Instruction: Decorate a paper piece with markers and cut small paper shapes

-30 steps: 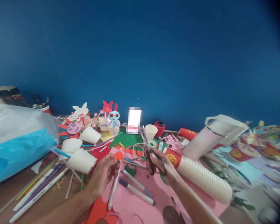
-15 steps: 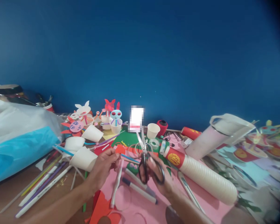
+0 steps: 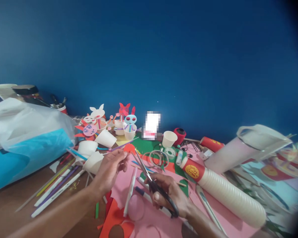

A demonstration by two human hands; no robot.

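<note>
Between the thumb and fingers of my left hand (image 3: pixel 109 169) is a small orange-red paper piece (image 3: pixel 130 148), pinched at its lower edge. My right hand (image 3: pixel 173 191) is wrapped round the black handles of a pair of scissors (image 3: pixel 144 168). The blades point up and left, slightly apart, with their tips close to the paper piece. Below the hands lie a white marker (image 3: pixel 130 193), a dark-capped marker (image 3: pixel 140 191) and a pink paper disc (image 3: pixel 136 208), on a pink sheet (image 3: pixel 169 228).
Paper cups with animal faces (image 3: pixel 130 124) stand along the blue wall. To the right lie a long stack of paper cups (image 3: pixel 233 191) and a utility knife (image 3: pixel 208 206). A plastic bag (image 3: pixel 27 132), tipped cups (image 3: pixel 105 138) and several markers (image 3: pixel 58 191) are on the left.
The scissors have turned from pointing away to pointing up-left, towards the paper piece. My left hand has lifted the piece a little. The whole view has shifted slightly left.
</note>
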